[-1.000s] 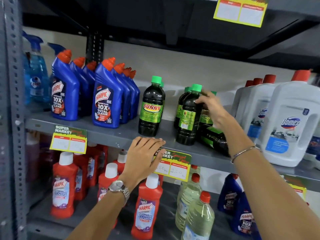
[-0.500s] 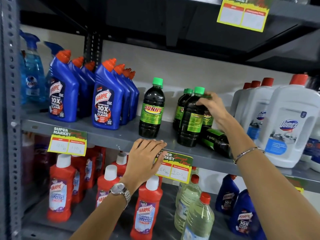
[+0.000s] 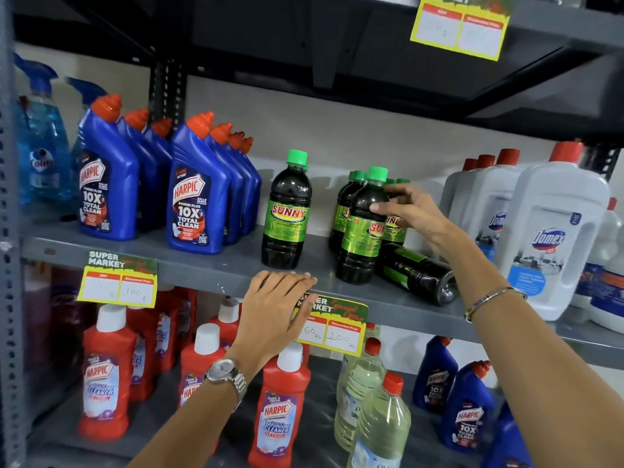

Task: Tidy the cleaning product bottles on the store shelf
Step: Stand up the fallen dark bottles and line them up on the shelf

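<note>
Dark Sunny bottles with green caps stand mid-shelf. One Sunny bottle [image 3: 286, 214] stands alone. To its right is a cluster whose front bottle [image 3: 361, 244] is upright. A fallen Sunny bottle [image 3: 418, 273] lies on its side beside the cluster, base toward me. My right hand [image 3: 412, 211] reaches into the cluster: its fingers curl around a rear bottle and its thumb touches the front bottle's shoulder. My left hand [image 3: 273, 305] rests flat on the front edge of the grey shelf [image 3: 202, 268], holding nothing.
Blue Harpic bottles [image 3: 194, 197] stand in rows at the left, past a blue spray bottle [image 3: 40, 153]. White Domex jugs [image 3: 553, 231] stand at the right. Below are red Harpic bottles [image 3: 108, 373], clear bottles [image 3: 381, 423] and a yellow price tag [image 3: 332, 324].
My right hand has slid from the caps down to the bottles' shoulders, the thumb now on the front bottle. My left hand stays on the shelf edge.
</note>
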`<state>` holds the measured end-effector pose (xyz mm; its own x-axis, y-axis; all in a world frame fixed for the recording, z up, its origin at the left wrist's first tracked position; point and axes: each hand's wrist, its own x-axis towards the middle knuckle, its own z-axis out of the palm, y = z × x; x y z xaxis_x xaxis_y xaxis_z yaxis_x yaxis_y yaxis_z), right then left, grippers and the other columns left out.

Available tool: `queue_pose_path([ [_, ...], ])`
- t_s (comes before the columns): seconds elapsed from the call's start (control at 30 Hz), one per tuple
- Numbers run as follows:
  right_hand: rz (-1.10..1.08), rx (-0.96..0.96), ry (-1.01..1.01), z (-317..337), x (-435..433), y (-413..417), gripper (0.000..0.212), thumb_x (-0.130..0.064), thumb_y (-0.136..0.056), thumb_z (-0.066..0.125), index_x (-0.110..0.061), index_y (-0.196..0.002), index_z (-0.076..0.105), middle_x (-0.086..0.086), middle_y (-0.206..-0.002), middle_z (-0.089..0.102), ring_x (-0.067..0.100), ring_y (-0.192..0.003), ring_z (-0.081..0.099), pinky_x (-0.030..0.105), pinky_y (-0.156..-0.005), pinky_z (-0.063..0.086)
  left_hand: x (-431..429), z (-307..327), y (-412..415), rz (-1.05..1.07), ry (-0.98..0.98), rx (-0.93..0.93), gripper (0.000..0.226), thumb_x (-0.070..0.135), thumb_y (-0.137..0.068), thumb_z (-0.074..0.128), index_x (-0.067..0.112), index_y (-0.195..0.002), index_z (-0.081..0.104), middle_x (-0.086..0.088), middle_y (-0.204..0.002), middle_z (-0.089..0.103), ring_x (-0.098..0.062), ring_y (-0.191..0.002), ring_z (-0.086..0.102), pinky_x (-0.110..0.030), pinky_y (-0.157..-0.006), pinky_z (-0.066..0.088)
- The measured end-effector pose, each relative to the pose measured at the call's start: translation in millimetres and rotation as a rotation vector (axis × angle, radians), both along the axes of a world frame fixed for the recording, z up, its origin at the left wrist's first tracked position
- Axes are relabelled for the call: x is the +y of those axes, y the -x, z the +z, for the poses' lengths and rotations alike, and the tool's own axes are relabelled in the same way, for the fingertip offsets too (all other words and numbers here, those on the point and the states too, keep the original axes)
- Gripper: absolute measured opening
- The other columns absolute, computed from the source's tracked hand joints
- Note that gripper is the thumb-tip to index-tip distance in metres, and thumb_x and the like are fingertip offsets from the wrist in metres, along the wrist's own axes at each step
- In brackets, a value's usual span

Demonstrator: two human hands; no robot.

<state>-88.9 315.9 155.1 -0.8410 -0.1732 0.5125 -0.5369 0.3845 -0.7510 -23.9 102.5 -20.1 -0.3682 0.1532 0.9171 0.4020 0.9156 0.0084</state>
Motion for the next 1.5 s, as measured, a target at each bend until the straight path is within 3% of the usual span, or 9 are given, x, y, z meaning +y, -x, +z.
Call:
queue_pose_path([
  [0.13, 0.071, -0.058, 0.083, -0.7, -4.6, 2.6, 0.051, -0.018, -0.081, 0.059, -0.014, -0.129, 0.042, 0.010, -0.128, 0.053, 0.023, -0.113, 0.052, 0.038, -0.096, 0.044, 0.2, -0.3, 0.0, 0.000, 0.005, 0.014, 0.033, 0.035, -0.091, 0.042, 0.019, -0.106, 0.067, 0.005, -0.103, 0.070, -0.015, -0.094, 0.062, -0.031, -0.090, 0.034],
  [0.33, 0.039, -0.024, 0.114, -2.0, -9.2, 2.4, 0.037, -0.024, -0.073, 0.072, -0.023, -0.104, 0.052, 0.004, -0.108, 0.058, 0.018, -0.100, 0.056, 0.029, -0.076, 0.047, 0.7, -0.6, 0.2, 0.002, 0.013, 0.021, 0.032, 0.035, -0.091, 0.043, 0.019, -0.106, 0.067, 0.005, -0.104, 0.069, -0.016, -0.094, 0.062, -0.032, -0.088, 0.036],
  [0.5, 0.110, -0.068, 0.125, -7.5, -9.6, 3.7, 0.037, -0.015, -0.079, 0.061, -0.023, -0.114, 0.051, 0.010, -0.119, 0.059, 0.025, -0.110, 0.055, 0.047, -0.098, 0.044, 0.6, -0.2, 0.6, 0.010, 0.009, 0.017, 0.032, 0.035, -0.091, 0.043, 0.019, -0.106, 0.067, 0.005, -0.104, 0.069, -0.015, -0.094, 0.062, -0.031, -0.089, 0.035],
  [0.77, 0.108, -0.022, 0.117, -7.9, -6.7, 0.3, 0.037, -0.025, -0.072, 0.073, -0.030, -0.104, 0.055, -0.006, -0.105, 0.061, 0.006, -0.094, 0.060, 0.018, -0.059, 0.049, 1.2, 0.7, 1.1, -0.005, 0.002, 0.022, 0.032, 0.035, -0.091, 0.043, 0.019, -0.105, 0.067, 0.005, -0.103, 0.069, -0.014, -0.093, 0.061, -0.030, -0.088, 0.034],
  [1.03, 0.123, -0.010, 0.094, -12.2, -6.4, -0.8, 0.043, -0.026, -0.076, 0.070, -0.027, -0.115, 0.051, -0.001, -0.113, 0.060, 0.006, -0.097, 0.059, 0.022, -0.068, 0.049, 1.5, 0.6, 0.1, -0.019, -0.015, 0.035, 0.032, 0.034, -0.091, 0.043, 0.019, -0.103, 0.068, 0.005, -0.102, 0.070, -0.015, -0.092, 0.062, -0.030, -0.087, 0.035],
  [1.17, -0.040, 0.045, 0.083, -15.0, 16.4, 3.2, 0.055, -0.038, -0.079, 0.066, -0.020, -0.127, 0.046, 0.001, -0.112, 0.060, 0.019, -0.108, 0.057, 0.034, -0.087, 0.048, 13.5, 6.1, -1.7, -0.029, -0.057, 0.087, 0.035, 0.036, -0.092, 0.042, 0.018, -0.102, 0.070, 0.006, -0.106, 0.070, -0.014, -0.100, 0.062, -0.032, -0.093, 0.036],
  [1.27, -0.357, 0.017, -0.272, -21.1, 38.0, 10.1, 0.063, -0.044, -0.077, 0.065, -0.014, -0.128, 0.044, 0.010, -0.119, 0.060, 0.026, -0.102, 0.059, 0.037, -0.092, 0.044, 45.0, 12.5, -0.1, -0.128, 0.047, 0.089, 0.034, 0.037, -0.091, 0.045, 0.018, -0.110, 0.066, 0.004, -0.111, 0.069, -0.013, -0.104, 0.061, -0.031, -0.095, 0.037],
  [1.37, -0.364, -0.262, -0.628, -34.8, 44.3, 12.8, 0.068, -0.050, -0.076, 0.063, -0.013, -0.130, 0.044, 0.014, -0.137, 0.049, 0.031, -0.121, 0.047, 0.035, -0.095, 0.037, 73.1, 10.4, 3.7, -0.168, 0.136, 0.073, 0.033, 0.036, -0.090, 0.049, 0.017, -0.112, 0.065, 0.003, -0.111, 0.069, -0.014, -0.102, 0.062, -0.031, -0.086, 0.044],
  [1.5, -0.326, -0.294, -0.524, -37.7, 46.1, 9.9, 0.046, -0.045, -0.071, 0.070, -0.014, -0.103, 0.058, 0.012, -0.120, 0.057, 0.024, -0.099, 0.050, 0.030, -0.081, 0.037, 79.6, 5.2, 11.0, -0.121, 0.139, 0.103, 0.030, 0.036, -0.088, 0.053, 0.019, -0.108, 0.067, 0.006, -0.105, 0.070, -0.014, -0.093, 0.063, -0.031, -0.076, 0.046],
])
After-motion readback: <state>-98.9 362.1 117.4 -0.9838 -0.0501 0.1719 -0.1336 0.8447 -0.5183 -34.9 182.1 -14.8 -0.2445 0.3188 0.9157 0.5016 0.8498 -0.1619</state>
